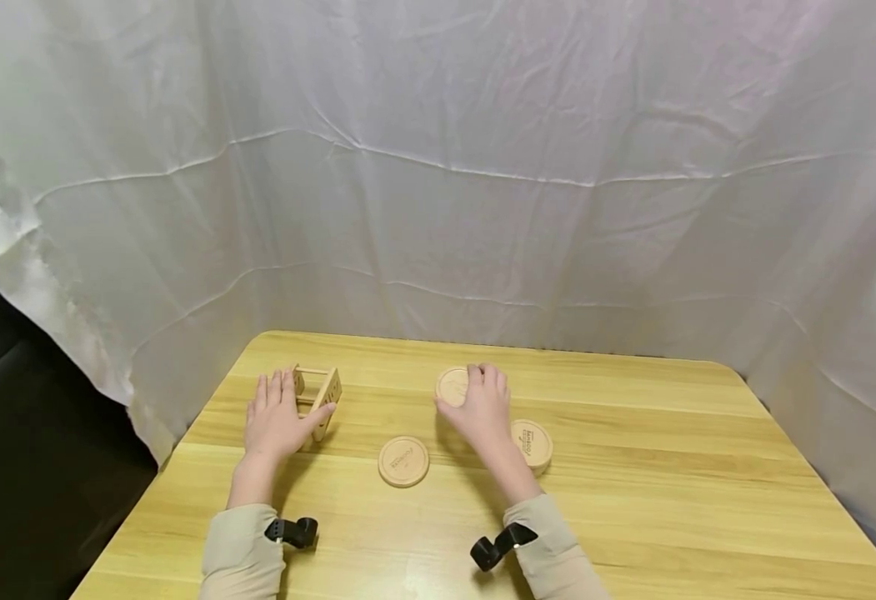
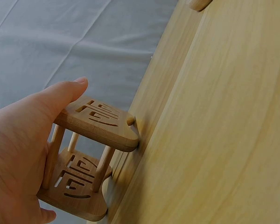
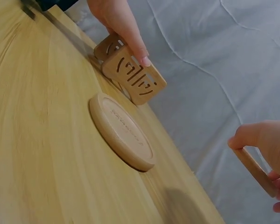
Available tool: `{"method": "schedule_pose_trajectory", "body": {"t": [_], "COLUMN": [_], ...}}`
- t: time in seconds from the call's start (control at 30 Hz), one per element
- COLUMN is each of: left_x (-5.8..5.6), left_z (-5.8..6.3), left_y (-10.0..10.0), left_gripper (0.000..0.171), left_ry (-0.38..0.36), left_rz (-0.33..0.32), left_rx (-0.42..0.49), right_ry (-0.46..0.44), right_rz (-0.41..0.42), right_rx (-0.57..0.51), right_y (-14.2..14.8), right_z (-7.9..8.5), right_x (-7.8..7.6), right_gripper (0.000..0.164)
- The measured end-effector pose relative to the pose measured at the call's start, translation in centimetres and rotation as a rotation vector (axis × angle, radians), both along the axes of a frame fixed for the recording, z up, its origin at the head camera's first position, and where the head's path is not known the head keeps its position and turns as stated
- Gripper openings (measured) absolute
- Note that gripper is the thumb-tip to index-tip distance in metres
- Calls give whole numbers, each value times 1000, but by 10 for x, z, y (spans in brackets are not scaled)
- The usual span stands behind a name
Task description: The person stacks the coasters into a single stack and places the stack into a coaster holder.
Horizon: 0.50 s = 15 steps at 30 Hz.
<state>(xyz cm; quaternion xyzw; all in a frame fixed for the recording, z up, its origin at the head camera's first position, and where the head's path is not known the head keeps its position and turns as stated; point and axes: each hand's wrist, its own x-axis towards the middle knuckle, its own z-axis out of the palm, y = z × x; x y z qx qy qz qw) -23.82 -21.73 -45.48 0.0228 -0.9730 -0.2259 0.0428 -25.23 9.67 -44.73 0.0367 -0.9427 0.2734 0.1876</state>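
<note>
My left hand [image 1: 276, 423] holds a small wooden coaster rack [image 1: 328, 398] on the left side of the table, its thumb against one cut-out side panel and its fingers around the other. Dowels joining the two patterned panels show in the left wrist view of the rack [image 2: 95, 119]; no coaster lies between them. In my right hand [image 1: 485, 410] a round wooden coaster [image 1: 450, 386] is pinched by its edge. The right wrist view shows that coaster [image 3: 253, 170] edge-on and raised off the table. Between the hands another coaster [image 1: 403, 462] lies flat, lettering up.
A short stack of coasters [image 1: 533, 445] stands beside the right forearm, partly covered by it. The wooden table [image 1: 670, 467] reaches back to a pale hanging curtain [image 1: 483, 233]. Something black [image 1: 32, 450] is at the far left, beyond the table edge.
</note>
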Motion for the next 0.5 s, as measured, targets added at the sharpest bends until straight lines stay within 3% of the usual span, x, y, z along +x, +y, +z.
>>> {"method": "schedule_pose_trajectory", "body": {"t": [0.5], "left_x": [0], "left_z": [-3], "left_y": [0], "left_gripper": [110], "left_ry": [3], "left_rz": [3], "left_rx": [-4], "right_ry": [41], "right_rz": [71], "right_rx": [38], "right_y": [18], "right_z": [10], "right_x": [17], "right_gripper": [80]}}
